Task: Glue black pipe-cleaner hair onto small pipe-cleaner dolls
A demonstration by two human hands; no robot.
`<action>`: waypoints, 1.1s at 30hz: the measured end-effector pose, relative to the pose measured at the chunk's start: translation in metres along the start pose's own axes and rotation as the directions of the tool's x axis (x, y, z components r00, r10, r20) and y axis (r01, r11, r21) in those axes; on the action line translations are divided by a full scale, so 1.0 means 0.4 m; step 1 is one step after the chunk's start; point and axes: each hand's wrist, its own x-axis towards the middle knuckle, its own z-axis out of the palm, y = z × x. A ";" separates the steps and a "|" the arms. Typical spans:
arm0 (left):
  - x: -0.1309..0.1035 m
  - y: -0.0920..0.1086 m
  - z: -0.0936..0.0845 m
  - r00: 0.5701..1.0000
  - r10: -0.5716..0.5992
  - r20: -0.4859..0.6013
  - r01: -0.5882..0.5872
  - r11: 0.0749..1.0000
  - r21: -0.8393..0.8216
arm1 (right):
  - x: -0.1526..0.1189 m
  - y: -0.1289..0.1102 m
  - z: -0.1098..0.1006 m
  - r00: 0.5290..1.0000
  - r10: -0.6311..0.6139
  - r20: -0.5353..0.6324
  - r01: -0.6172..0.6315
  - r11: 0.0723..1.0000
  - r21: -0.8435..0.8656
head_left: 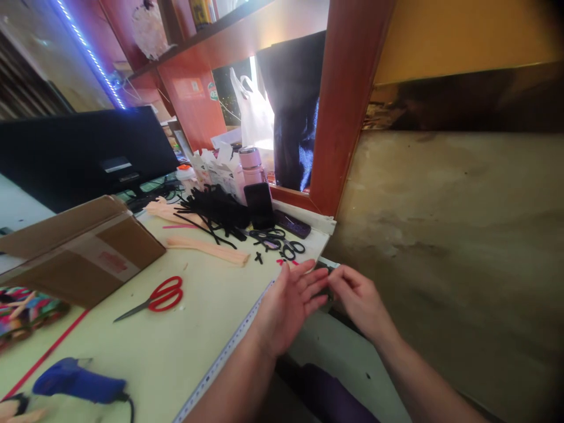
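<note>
My left hand is palm up with its fingers stretched out, past the table's right edge near the far corner. Close to its fingertips is my right hand, its thumb and fingers pinched together; whatever is between them is too small to make out. Just beyond my left hand lie black-handled scissors, small red pieces and a small black twisted piece. A bundle of black fuzzy stems and a peach-coloured bundle rest farther back.
Red-handled scissors and a blue glue gun lie on the table. At the left stands a cardboard box. A phone and pink bottle stand behind. A measuring tape runs along the near edge.
</note>
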 end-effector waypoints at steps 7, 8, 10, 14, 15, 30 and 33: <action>-0.020 0.017 -0.002 0.997 0.076 -0.021 -0.076 0.996 -0.049 | -0.008 -0.002 0.045 0.956 0.134 0.261 -0.152 0.987 0.051; -0.026 0.022 -0.004 0.996 0.082 -0.015 -0.083 0.996 -0.035 | -0.002 -0.001 0.037 0.963 0.151 0.223 -0.170 0.983 0.066; -0.037 0.035 -0.008 0.995 0.096 -0.003 -0.096 0.995 0.001 | 0.012 0.000 0.018 0.978 0.171 0.116 -0.183 0.977 0.107; -0.052 0.052 -0.019 0.995 0.095 0.008 -0.096 0.988 0.120 | 0.017 -0.004 0.003 0.983 0.170 0.072 -0.179 0.972 0.150; -0.052 0.049 -0.021 0.995 0.097 -0.006 -0.094 0.982 0.166 | 0.012 -0.006 0.009 0.982 0.165 0.094 -0.178 0.974 0.141; -0.105 0.056 -0.061 0.995 0.029 -0.091 -0.031 0.999 -0.020 | 0.043 0.016 0.052 0.960 0.184 0.213 -0.252 0.899 0.359; -0.115 0.073 -0.071 0.993 0.065 -0.094 -0.068 0.997 -0.034 | 0.026 -0.012 0.077 0.923 0.204 0.327 -0.347 0.808 0.475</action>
